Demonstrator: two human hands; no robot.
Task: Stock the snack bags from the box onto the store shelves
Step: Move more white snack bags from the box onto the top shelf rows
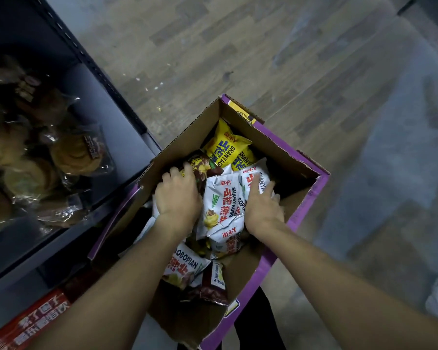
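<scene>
Head view: a corrugated cardboard box (187,137) with purple outer walls stands on the plank floor (263,59) and holds crinkly foil snack bags (225,145). The left hand (178,198) has its grip clasped on a brown bag (204,168). The right hand (262,208) lies on a white bag (249,174); I cannot tell whether its grip is closed.

The left hand (177,198) partly hides a brown snack bag (209,169); blurred pastry packs (61,152) are cropped at left.

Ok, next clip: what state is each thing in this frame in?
Purple cardboard box: open, flaps up, partly full.
White snack bags: piled loose in box.
Yellow snack bags: lying at box's far end.
Left hand: fingers curled on brown snack bag.
Right hand: on a white bag, grip unclear.
Dark metal shelf: holds wrapped pastries.
</scene>
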